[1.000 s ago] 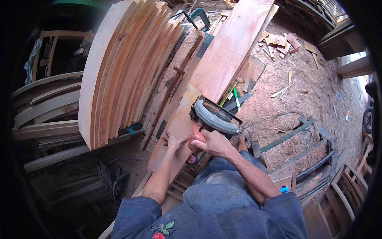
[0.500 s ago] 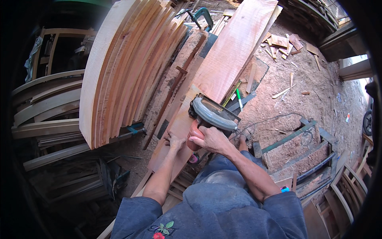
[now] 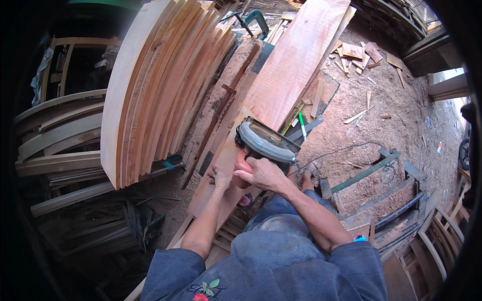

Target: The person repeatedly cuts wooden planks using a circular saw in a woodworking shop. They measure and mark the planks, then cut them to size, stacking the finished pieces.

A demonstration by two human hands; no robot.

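Note:
My right hand (image 3: 266,173) is wrapped round the reddish handle (image 3: 242,170) of a circular saw (image 3: 266,141) with a rounded grey guard. The saw sits across a long pale board (image 3: 293,65) that runs away from me, at its nearer part. Beside the handle, my left hand (image 3: 220,178) rests on the near piece of wood (image 3: 208,193), its fingers spread on the surface. The saw hides its blade and the spot beneath it. A green pen-like marker (image 3: 301,123) and a yellow tape measure (image 3: 292,119) lie just right of the board.
A thick stack of curved boards (image 3: 150,95) stands to the left, near a blue-green clamp (image 3: 256,22). A cord (image 3: 346,147) trails right from the saw. Offcuts (image 3: 354,52) lie on the sawdust-strewn floor (image 3: 386,110). A metal frame (image 3: 371,173) stands at right.
The saw and my right hand have shifted slightly left along the wood. My left hand stays in nearly the same place.

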